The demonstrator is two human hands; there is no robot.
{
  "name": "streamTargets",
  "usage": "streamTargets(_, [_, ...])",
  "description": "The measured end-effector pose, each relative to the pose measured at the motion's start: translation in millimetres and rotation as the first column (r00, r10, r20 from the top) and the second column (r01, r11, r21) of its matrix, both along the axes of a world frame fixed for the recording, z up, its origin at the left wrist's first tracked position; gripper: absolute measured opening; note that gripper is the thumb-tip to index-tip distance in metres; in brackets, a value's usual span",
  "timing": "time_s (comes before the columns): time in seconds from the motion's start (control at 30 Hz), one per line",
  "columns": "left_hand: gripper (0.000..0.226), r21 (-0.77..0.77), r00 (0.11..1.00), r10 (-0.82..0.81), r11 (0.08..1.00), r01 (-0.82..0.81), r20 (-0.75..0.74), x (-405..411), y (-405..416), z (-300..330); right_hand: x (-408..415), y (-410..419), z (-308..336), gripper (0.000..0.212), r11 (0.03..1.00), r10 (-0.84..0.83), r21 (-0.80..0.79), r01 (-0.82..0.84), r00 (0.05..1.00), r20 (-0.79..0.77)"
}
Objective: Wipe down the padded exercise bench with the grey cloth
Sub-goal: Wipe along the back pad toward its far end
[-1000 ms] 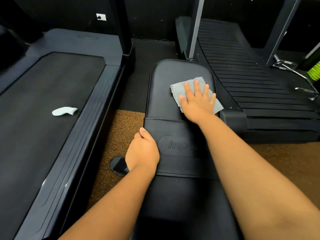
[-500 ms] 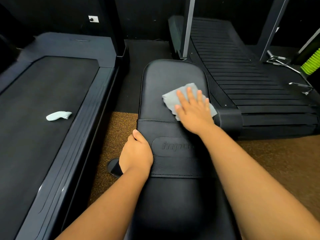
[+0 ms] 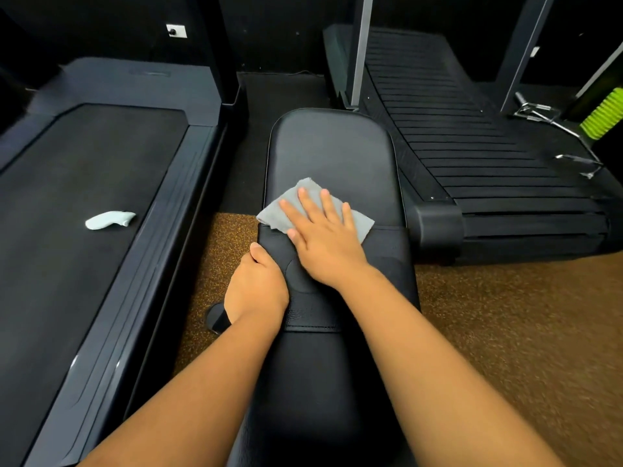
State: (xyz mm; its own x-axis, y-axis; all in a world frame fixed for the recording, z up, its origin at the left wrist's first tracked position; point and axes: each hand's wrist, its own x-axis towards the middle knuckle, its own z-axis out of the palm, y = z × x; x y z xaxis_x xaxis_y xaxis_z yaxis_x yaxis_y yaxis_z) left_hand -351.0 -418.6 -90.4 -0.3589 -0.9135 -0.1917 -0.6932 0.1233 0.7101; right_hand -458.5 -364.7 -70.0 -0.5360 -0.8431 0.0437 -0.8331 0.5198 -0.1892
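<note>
The black padded bench (image 3: pixel 332 146) runs away from me down the middle of the head view. A grey cloth (image 3: pixel 273 214) lies flat on it near the seam between its two pads. My right hand (image 3: pixel 323 237) presses on the cloth with fingers straight and spread, covering most of it. My left hand (image 3: pixel 256 288) grips the bench's left edge just behind that seam, thumb on top and fingers curled over the side out of sight.
A flat black treadmill (image 3: pixel 84 197) lies to the left with a pale blue object (image 3: pixel 108 220) on its belt. A curved slatted treadmill (image 3: pixel 472 156) stands to the right, close to the bench. Brown speckled floor (image 3: pixel 505 315) surrounds the bench; a green ribbed roller (image 3: pixel 603 112) sits far right.
My right hand has slid the cloth toward me and to the left across the far pad, reaching the seam. My left hand has kept its hold on the bench edge.
</note>
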Motion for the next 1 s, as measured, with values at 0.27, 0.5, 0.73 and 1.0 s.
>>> streamTargets(0.27, [0.065,-0.004,0.999,0.035,0.999,-0.035,-0.027,-1,-3,-7,-22,50,-12,0.053,0.971,-0.234,-0.047,0.233,0.972,-0.031])
streamTargets(0.5, [0.063,0.009,0.999,0.030,1.000,-0.030,-0.021,0,-1,-3,11,68,-18,0.057,0.997,-0.082,-0.010,0.082,0.996,-0.037])
streamTargets(0.73, [0.064,0.000,0.999,0.030,1.000,-0.030,-0.021,1,-1,-3,-6,90,-18,0.059,0.972,-0.236,0.016,0.236,0.972,0.012])
streamTargets(1.0, [0.062,0.010,1.000,0.008,1.000,-0.008,-0.010,2,-1,-1,29,71,-22,0.057,0.992,-0.124,0.016,0.124,0.992,-0.026])
